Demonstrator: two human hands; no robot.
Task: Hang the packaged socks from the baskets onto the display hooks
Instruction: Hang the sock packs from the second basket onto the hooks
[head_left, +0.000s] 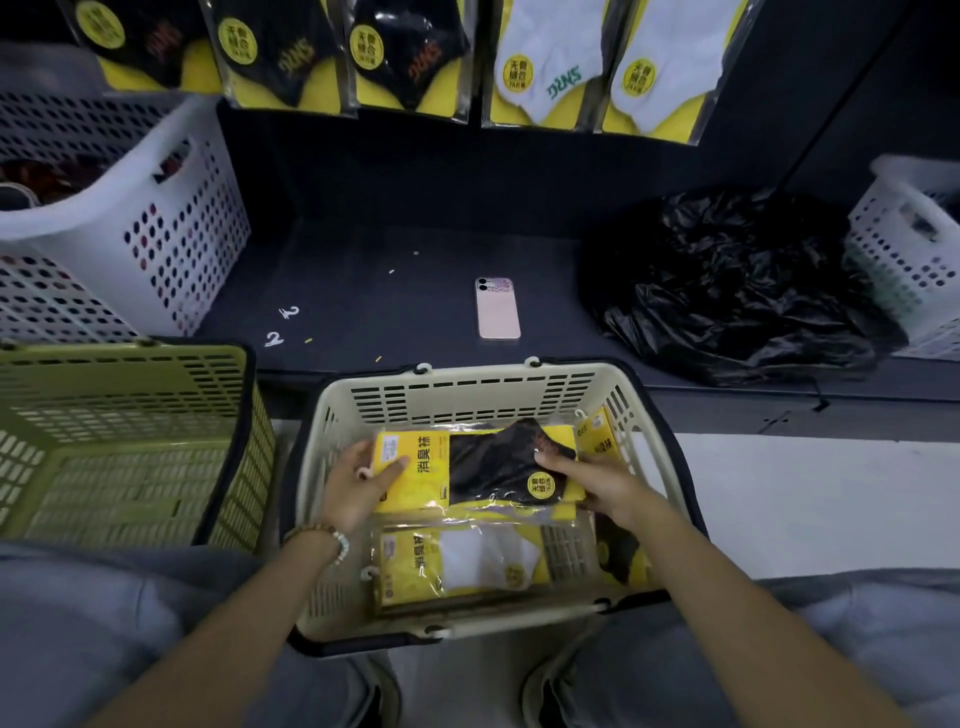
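Note:
A beige basket (467, 387) sits between my knees with several yellow sock packs inside. Both hands hold one pack of black socks (483, 467) flat over the basket. My left hand (363, 486) grips its yellow left end, thumb on top. My right hand (597, 486) pinches its right end. A pack of white socks (467, 564) lies underneath, and another yellow pack (597, 434) leans against the right wall. Along the top edge, hung packs of black socks (291, 57) and white socks (550, 67) fill the display.
An olive basket (124, 364) stands at my left. White perforated baskets stand at far left (171, 218) and far right (904, 249). On the dark shelf lie a pink phone (497, 307), two loose white hooks (280, 325) and a crumpled black plastic bag (727, 280).

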